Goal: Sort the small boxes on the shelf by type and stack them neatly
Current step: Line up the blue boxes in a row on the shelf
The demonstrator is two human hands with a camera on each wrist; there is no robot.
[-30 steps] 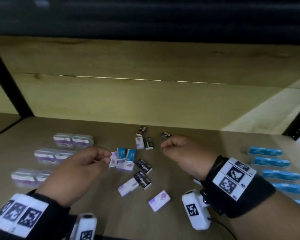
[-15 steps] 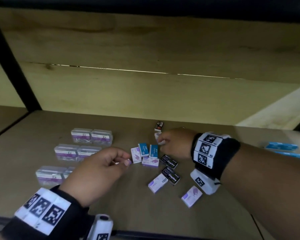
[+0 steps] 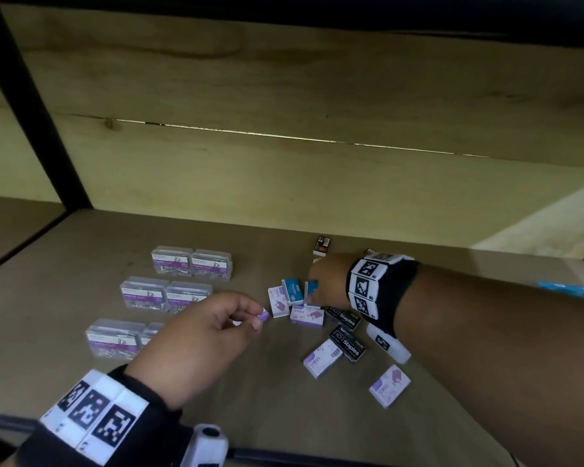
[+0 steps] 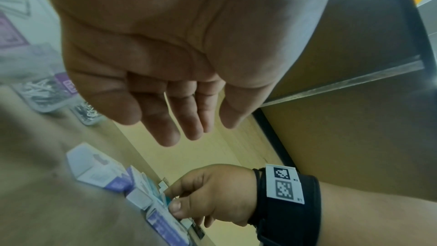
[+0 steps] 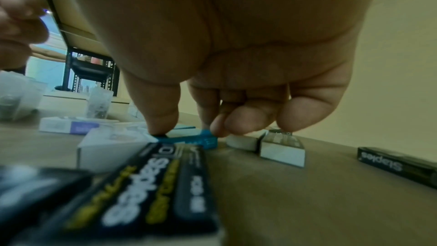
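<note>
Small staples boxes lie in a loose pile mid-shelf. My right hand point(image 3: 317, 292) reaches into it and pinches a blue staples box point(image 3: 311, 286) between thumb and fingers; the right wrist view shows the thumb and curled fingers of my right hand point(image 5: 187, 130) on the blue box point(image 5: 191, 139). A second blue box point(image 3: 294, 291) stands beside it. White-and-purple boxes point(image 3: 307, 315) and black Staples boxes point(image 3: 349, 343) lie around. My left hand point(image 3: 258, 320) hovers just left of the pile; in its wrist view the left hand point(image 4: 220, 122) has straight fingers holding nothing.
Clear paper-clip cases point(image 3: 144, 293) sit in rows of two at the left. A small black box point(image 3: 322, 245) stands near the back wall. Long blue boxes point(image 3: 567, 289) lie at the far right. A black shelf post point(image 3: 31, 106) rises at the left.
My right hand has moved left from behind the pile into it and taken hold of the blue box. The left hand has stayed beside the pile.
</note>
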